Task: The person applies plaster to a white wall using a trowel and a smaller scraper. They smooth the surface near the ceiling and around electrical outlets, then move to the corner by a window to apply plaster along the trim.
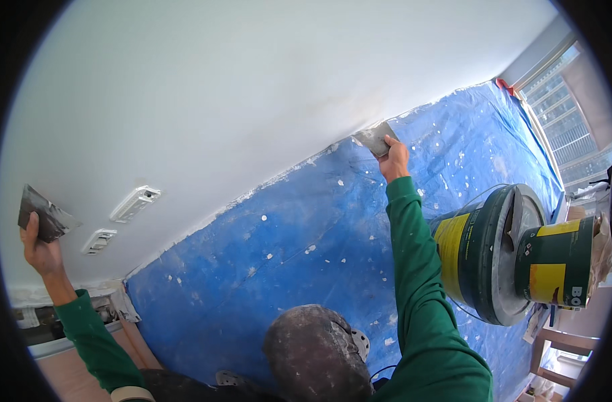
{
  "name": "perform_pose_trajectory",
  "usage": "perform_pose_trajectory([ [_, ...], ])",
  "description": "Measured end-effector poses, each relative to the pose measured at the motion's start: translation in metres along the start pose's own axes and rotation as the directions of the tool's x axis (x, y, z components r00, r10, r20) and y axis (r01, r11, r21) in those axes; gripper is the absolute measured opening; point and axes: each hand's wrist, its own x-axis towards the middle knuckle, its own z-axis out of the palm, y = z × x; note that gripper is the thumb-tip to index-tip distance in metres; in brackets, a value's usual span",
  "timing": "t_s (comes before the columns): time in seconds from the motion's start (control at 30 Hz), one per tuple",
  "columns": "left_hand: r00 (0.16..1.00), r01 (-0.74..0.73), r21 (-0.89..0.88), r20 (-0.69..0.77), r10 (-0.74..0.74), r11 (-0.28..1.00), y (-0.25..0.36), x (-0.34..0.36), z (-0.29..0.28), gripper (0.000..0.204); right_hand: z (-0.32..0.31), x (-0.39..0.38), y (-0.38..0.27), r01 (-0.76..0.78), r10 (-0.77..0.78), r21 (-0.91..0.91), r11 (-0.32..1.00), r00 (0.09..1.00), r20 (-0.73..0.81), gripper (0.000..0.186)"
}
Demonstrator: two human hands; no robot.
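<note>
My left hand (41, 249) is closed on a putty knife (46, 213) with a wide dark blade, smeared with pale filler at one corner. It is held up at the far left, in front of the white wall (205, 100). Stretched forward, my right hand (394, 159) grips a second broad putty knife (375, 139). That blade lies at the foot of the wall, where it meets the blue floor sheet (286, 241); whether its edge touches the wall I cannot tell. Its handle is hidden in my fingers.
To the right stands a large green and yellow bucket (453, 248) with a smaller green and yellow tub (554, 261) on its lid. Two white socket plates (136, 204) sit on the wall near my left hand. My dusty knee (316, 348) is below; a window (561, 107) is at far right.
</note>
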Motion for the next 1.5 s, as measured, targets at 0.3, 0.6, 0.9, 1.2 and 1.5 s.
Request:
perform_pose_trajectory([
  [0.3, 0.998, 0.014, -0.006, 0.054, -0.014, 1.000, -0.004, 0.001, 0.004, 0.035, 0.002, 0.028, 0.011, -0.087, 0.087, 0.000, 0.996, 0.996, -0.023, 0.030],
  [0.6, 0.996, 0.025, -0.023, 0.082, -0.023, 0.999, -0.017, -0.004, 0.022, 0.031, 0.034, -0.041, -0.037, 0.193, -0.196, 0.058, 0.980, 0.979, 0.062, 0.025],
  [0.9, 0.971, 0.238, -0.255, 0.050, -0.234, 0.937, 0.014, -0.045, 0.171, 0.021, 0.042, -0.300, -0.042, 0.146, -0.142, 0.009, 0.989, 0.941, 0.308, 0.031],
  [1.2, 0.562, 0.729, -0.560, 0.160, -0.812, 0.394, -0.027, -0.147, 0.325, 0.029, 0.109, -0.394, -0.043, 0.486, -0.404, 0.030, 0.874, 0.689, 0.602, 0.036],
  [1.5, 0.746, 0.549, -0.609, 0.050, -0.664, 0.572, -0.012, -0.157, 0.301, 0.028, 0.088, -0.401, -0.038, 0.840, -0.301, -0.414, 0.350, 0.519, 0.800, 0.042],
])
